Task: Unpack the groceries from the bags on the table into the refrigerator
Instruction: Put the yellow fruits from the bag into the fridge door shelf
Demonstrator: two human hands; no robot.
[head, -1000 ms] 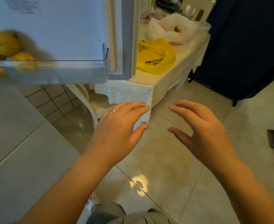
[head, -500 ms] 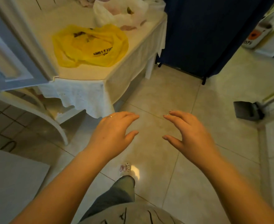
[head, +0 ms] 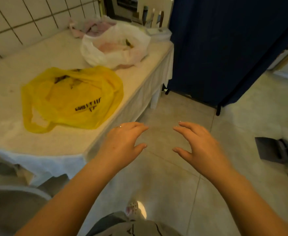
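Head view. Both hands are held out in front of the body over the floor point(head: 182, 176), empty. The left hand point(head: 122, 143) has relaxed, gently bent fingers and grasps nothing; a ring shows on one finger, and the hand sits just beside the near corner of the table point(head: 58, 147). The right hand point(head: 199, 145) mirrors it, fingers loosely spread and slightly bent, released, well apart from the table.

The table carries a pale cloth and stands against a tiled wall point(head: 20, 19). Two bags lie on it. The yellow bag point(head: 71, 99) is nearer, slumped almost flat with its handles spread toward the near edge; dark marks show near its mouth, and what remains inside cannot be told. The white bag point(head: 116, 48) sits farther back, open at the top, with something greenish and pale pink material visible inside. A crumpled pink cloth point(head: 92, 28) lies behind it near the wall. The refrigerator is not in view. A dark blue curtain point(head: 224, 48) hangs to the right of the table.

Judgement: the step in hand is the approach to the table with free hands to fetch more groceries. The next move probably calls for reaching forward and left to a bag, spreading its mouth with one hand and lifting out an item with the other.
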